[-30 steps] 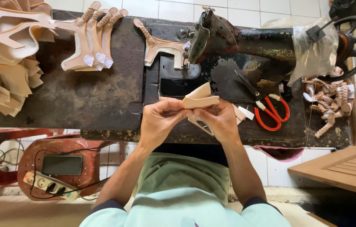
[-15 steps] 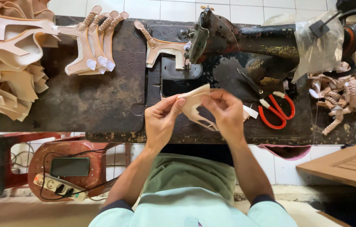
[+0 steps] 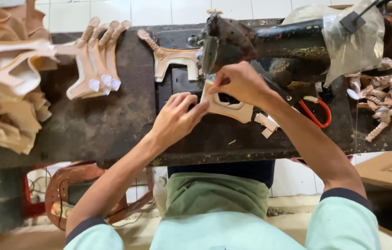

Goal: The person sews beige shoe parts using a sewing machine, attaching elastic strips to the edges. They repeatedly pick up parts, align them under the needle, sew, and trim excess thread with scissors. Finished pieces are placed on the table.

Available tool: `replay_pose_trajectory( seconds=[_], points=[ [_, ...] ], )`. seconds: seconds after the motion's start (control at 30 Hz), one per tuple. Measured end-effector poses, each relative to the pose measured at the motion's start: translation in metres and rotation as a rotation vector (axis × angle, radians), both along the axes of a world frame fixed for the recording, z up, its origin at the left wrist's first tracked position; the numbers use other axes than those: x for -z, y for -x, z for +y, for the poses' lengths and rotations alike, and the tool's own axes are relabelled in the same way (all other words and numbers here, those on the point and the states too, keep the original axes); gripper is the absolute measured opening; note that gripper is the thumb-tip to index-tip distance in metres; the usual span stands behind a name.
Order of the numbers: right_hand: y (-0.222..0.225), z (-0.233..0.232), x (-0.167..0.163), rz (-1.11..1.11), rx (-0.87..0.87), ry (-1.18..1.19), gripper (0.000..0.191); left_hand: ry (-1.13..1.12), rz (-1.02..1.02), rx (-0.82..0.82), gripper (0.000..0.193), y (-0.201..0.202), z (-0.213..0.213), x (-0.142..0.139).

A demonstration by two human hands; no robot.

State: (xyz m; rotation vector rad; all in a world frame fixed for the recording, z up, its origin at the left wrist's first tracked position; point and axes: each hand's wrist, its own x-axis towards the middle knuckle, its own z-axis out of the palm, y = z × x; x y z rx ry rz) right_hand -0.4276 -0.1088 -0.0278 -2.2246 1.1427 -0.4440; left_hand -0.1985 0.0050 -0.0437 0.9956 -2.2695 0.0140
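Note:
A tan cut-out leather piece (image 3: 227,106) lies flat on the bed of a black sewing machine (image 3: 270,44), under the machine's head. My right hand (image 3: 240,82) pinches its upper edge close to the needle area. My left hand (image 3: 177,118) presses its left edge with the fingertips. Both forearms wear pale green sleeves with dark cuffs.
Another tan piece (image 3: 170,56) lies behind the needle plate. A fan of strap pieces (image 3: 96,60) and a big pile of cut leather (image 3: 6,88) sit at the left. Red-handled scissors (image 3: 316,113) and a heap of small scraps (image 3: 385,102) lie at the right on the dark worktable (image 3: 89,125).
Both hands carried the tan piece from mid-air in front of me up and forward, and laid it flat on the machine bed beneath the head.

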Motion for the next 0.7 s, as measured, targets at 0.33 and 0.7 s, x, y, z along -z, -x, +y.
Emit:
replay_pose_trajectory(
  seconds=[0.33,0.7],
  points=[
    [0.013,-0.007,0.006,-0.083,-0.191,0.434,0.031,0.013,-0.033,-0.01,0.017,0.01,-0.008,0.01],
    [0.011,-0.011,0.021,-0.131,-0.18,0.356,0.026,-0.067,0.082,-0.017,0.014,0.012,-0.012,0.009]
  ],
)
